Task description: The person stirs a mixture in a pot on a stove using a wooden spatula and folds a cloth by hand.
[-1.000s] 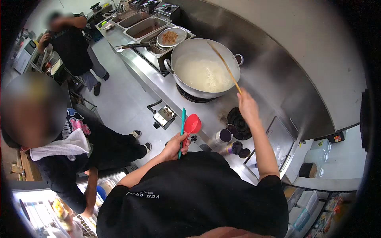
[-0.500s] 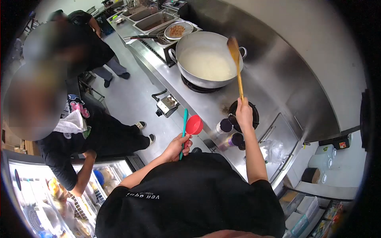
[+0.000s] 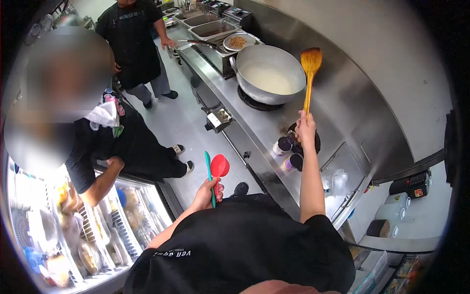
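My right hand (image 3: 306,128) is closed round the handle of a wooden spatula (image 3: 310,63). Its broad blade points up, just right of a large metal pot (image 3: 267,90) that holds a pale, whitish liquid (image 3: 271,77). In front of my body, my left hand (image 3: 208,193) grips a red measuring scoop (image 3: 220,166) together with a slim teal utensil (image 3: 208,164), whose kind I cannot make out. Two dark-lidded jars (image 3: 282,146) stand on the steel counter near my right wrist.
A strainer with brown bits (image 3: 238,42) rests beside steel fryer wells (image 3: 211,29) at the back. One person (image 3: 142,54) stands by the counter; another (image 3: 127,142) reaches over a lit, open fridge (image 3: 122,220) at left. A plastic bag (image 3: 339,181) lies at right.
The spatula has moved from over the pot's right rim to outside it, blade turned toward me. The view has shifted, and the far person stands more upright with a hand at the counter.
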The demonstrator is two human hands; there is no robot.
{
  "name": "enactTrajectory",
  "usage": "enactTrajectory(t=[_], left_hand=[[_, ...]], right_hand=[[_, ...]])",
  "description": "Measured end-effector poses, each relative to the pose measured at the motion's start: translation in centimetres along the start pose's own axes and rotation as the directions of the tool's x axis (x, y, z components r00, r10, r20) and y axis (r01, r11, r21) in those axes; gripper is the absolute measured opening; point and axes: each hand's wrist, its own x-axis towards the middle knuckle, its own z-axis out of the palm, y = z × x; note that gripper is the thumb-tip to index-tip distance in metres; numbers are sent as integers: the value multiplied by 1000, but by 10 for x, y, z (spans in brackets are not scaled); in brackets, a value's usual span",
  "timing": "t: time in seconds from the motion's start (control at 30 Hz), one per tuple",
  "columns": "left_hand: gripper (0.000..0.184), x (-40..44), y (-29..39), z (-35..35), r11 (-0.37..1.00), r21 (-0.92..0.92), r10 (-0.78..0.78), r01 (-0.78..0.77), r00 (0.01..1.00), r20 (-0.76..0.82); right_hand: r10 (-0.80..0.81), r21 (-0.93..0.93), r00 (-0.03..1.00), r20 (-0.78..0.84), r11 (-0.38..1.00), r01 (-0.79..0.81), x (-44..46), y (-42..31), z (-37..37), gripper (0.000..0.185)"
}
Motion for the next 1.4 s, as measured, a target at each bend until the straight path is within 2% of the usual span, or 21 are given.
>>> enactTrajectory(t=[0.03,0.07,0.1,0.17,0.23,0.33,0.47,0.7,0.77,0.83,0.9,1.1,1.13,1.2,1.4], left_hand=[[20,-9,-6,-2,1000,-4,3,-3,1000,1],[20,-18,-11,-2,1000,-8,-4,4,1000,1],[20,-24,-16,-1,1000,-13,-11,11,1000,2],[21,-32,-27,-2,1000,23,-15,15,1000,5],[21,-41,-40,-5,999,17,-51,50,998,36],[21,-52,-50,-4,999,-3,-41,41,998,43],[17,-60,-56,6,999,12,-46,46,996,80],[19,-64,-72,22,994,96,-71,57,988,138],[22,-63,-71,31,985,132,-133,114,980,149],[22,-60,-72,40,987,121,-120,101,980,161],[23,-61,-76,45,989,106,-117,102,982,148],[21,-52,-79,76,994,106,18,-28,996,88],[21,-51,-79,83,994,106,23,-31,997,76],[20,-51,-82,95,981,187,43,-54,997,64],[19,-44,-90,110,977,194,95,-85,995,-39]], right_hand=[[103,251,988,114,959,-129,-10,-12,2,31],[87,346,987,137,929,-130,-21,-19,6,30],[78,343,987,139,931,-122,-27,-20,6,30],[194,553,962,190,789,-268,-40,-15,5,30],[235,571,954,187,764,-301,-57,-10,-2,30],[292,675,928,230,639,-369,-76,-2,-25,29],[335,686,906,257,598,-416,-98,15,-67,22],[343,746,923,176,565,-353,-133,12,-128,19],[326,755,930,170,563,-336,-137,12,-141,19],[326,753,927,185,558,-347,-139,9,-151,17],[323,763,926,197,543,-352,-134,11,-161,16],[302,784,937,175,533,-319,-92,7,-175,13],[306,807,935,181,497,-319,-85,6,-176,13],[326,826,925,194,454,-334,-75,11,-179,12],[267,785,895,358,432,-443,-38,24,-182,10]])
